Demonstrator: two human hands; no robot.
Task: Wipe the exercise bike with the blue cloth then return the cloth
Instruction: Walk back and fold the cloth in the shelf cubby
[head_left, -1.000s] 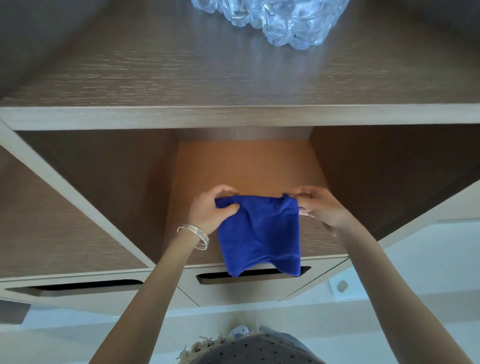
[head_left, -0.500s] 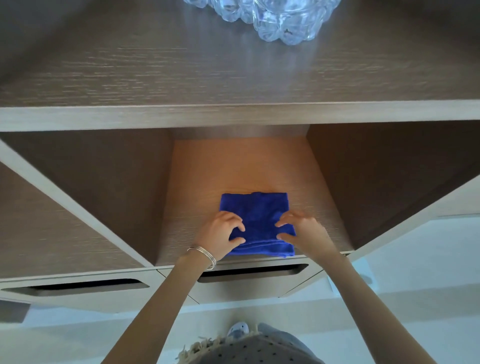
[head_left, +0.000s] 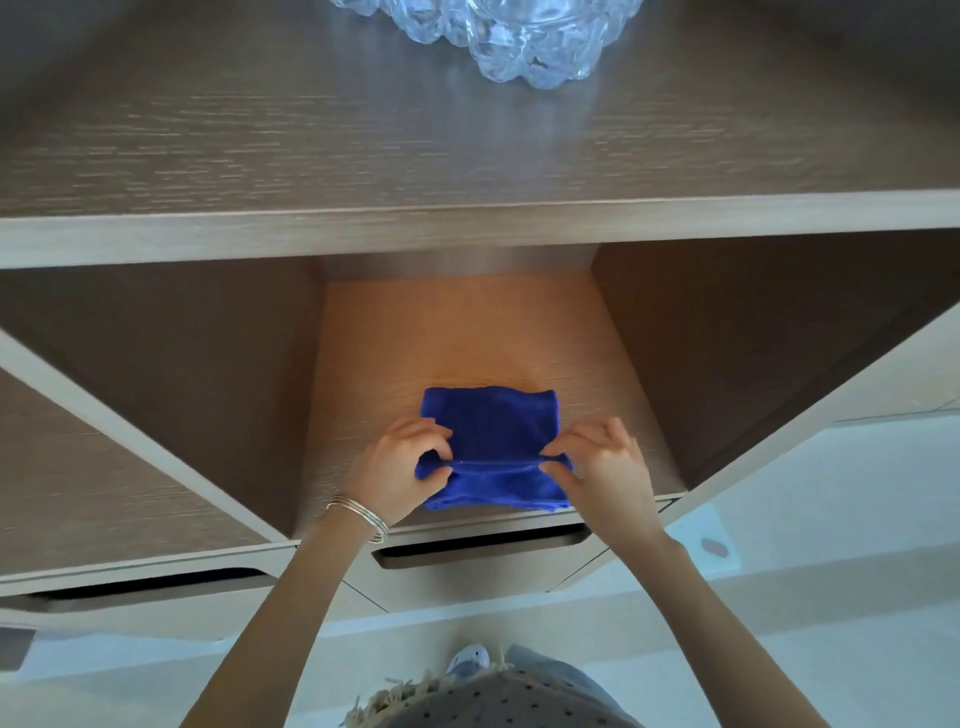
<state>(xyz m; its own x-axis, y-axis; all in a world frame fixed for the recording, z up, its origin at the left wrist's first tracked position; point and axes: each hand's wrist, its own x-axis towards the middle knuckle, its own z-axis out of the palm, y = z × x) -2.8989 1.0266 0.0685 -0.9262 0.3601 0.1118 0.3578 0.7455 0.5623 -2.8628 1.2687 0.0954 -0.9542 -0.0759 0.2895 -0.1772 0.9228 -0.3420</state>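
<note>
You have the blue cloth (head_left: 493, 426) down on the floor of the middle shelf (head_left: 467, 332), lying just inside the front edge and roughly midway between the 2 side walls. A raised fold line runs across it from left to right. Your left hand (head_left: 397, 465) pinches the left end of that line, thumb and fingertips closed on the fabric. Your right hand (head_left: 602, 467) pinches the right end the same way. So both hands hold the cloth, with the far half flat on the shelf and the near half bunched under your fingers.

The bangles (head_left: 363, 514) sit on your left wrist, just above the front lip. A glass bowl (head_left: 524, 47) stands at the far edge of the top board (head_left: 311, 130), well apart from the work. Below the shelf, the drawer (head_left: 483, 545) shows only its dark handle slot.

The exercise bike is nowhere in view, so you cannot confirm the wiping from here. With the cloth on the shelf, I judge that part done and the return nearly finished. It looks like 1 tidy fold is in hand. What is left, as I read it, is to lay that fold flat, square it to the front edge, and let go with both hands.
</note>
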